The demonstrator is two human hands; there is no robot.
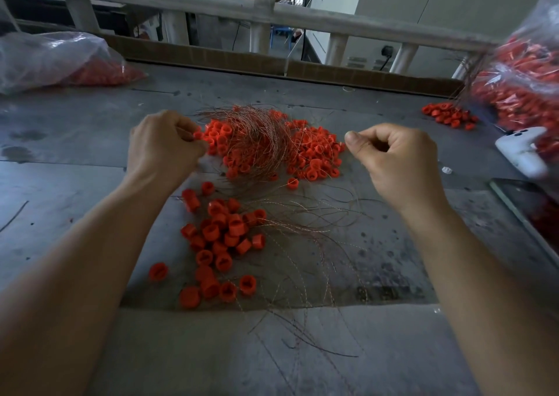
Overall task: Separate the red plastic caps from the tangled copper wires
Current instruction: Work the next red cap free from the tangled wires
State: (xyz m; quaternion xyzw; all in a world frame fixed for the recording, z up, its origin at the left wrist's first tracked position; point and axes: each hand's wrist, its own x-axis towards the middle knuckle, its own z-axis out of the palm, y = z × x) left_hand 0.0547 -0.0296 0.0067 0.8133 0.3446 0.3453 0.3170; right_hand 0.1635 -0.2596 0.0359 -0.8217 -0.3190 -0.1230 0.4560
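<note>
Table | left hand grips caps | right hand perhaps pinches wires

— What does the left hand hold?
— No telling. Its curled fingers cover it, whether cap or wire.
— And the right hand?
— Thumb meets forefinger, but anything pinched there is too thin to make out.
— The caps under the wires?
— Many are hidden by the tangle.
— The right bag?
— Blurred, and cut off by the edge. The white device before it is smeared too. The left bag runs off the edge, as does the dark slab on the counter.
</note>
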